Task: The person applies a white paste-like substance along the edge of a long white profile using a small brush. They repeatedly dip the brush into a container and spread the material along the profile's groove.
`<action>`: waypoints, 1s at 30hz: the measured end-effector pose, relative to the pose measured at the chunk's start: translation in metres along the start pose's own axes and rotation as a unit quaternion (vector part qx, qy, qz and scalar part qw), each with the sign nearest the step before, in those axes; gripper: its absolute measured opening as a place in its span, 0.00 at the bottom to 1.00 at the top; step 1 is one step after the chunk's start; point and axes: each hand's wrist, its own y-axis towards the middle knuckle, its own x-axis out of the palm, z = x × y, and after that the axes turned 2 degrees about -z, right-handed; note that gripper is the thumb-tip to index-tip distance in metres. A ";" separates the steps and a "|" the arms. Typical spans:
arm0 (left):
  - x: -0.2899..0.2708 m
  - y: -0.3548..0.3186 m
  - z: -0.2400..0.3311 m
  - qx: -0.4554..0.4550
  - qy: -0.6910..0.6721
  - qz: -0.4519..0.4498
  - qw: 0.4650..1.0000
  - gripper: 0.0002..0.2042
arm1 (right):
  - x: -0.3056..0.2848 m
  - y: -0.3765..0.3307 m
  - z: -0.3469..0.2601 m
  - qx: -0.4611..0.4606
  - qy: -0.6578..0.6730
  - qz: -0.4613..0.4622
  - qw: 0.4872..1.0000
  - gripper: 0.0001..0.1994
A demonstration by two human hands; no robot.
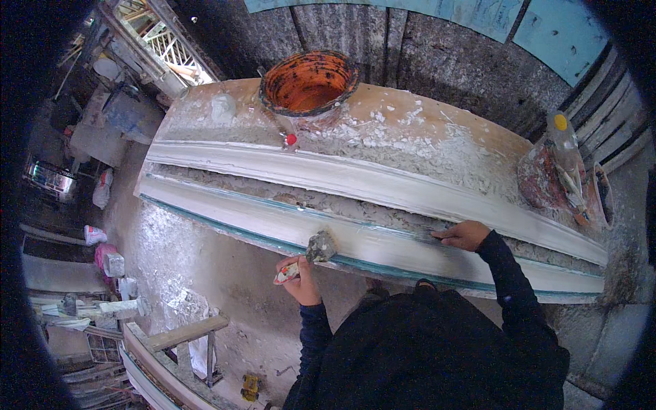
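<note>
Two long white plaster mouldings lie across the bench, the nearer one point(383, 240) edged with teal strips and the farther one point(383, 183) behind it. My left hand point(305, 287) is closed at the bench's front edge around the pale, red-marked handle of a trowel point(321, 247). Its grey, plaster-caked head rests over or just above the near moulding; I cannot tell if they touch. Farther right, my right hand point(470, 235) is closed over the near moulding's back edge. A thin dark tool point(438, 234) pokes out leftward from its fingers; its exact kind is unclear.
An orange-lined bucket point(309, 85) stands at the back of the plaster-spattered bench point(424, 116). At the right end are a stained container point(540, 174) and a clear bottle with a yellow spot point(562, 130). A small red object point(291, 139) sits before the bucket. A wooden frame point(184, 335) stands lower left.
</note>
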 end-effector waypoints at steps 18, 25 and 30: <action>0.000 0.009 -0.012 0.021 -0.014 -0.001 1.000 0.07 | 0.010 0.021 -0.031 0.017 -0.067 0.043 0.997 0.17; 0.000 0.016 -0.009 0.012 0.005 -0.014 1.000 0.07 | -0.006 0.117 -0.104 -0.068 -0.051 0.132 0.988 0.16; -0.002 0.017 -0.012 0.012 -0.006 -0.006 1.000 0.07 | -0.015 0.110 -0.090 -0.134 -0.021 0.115 0.984 0.16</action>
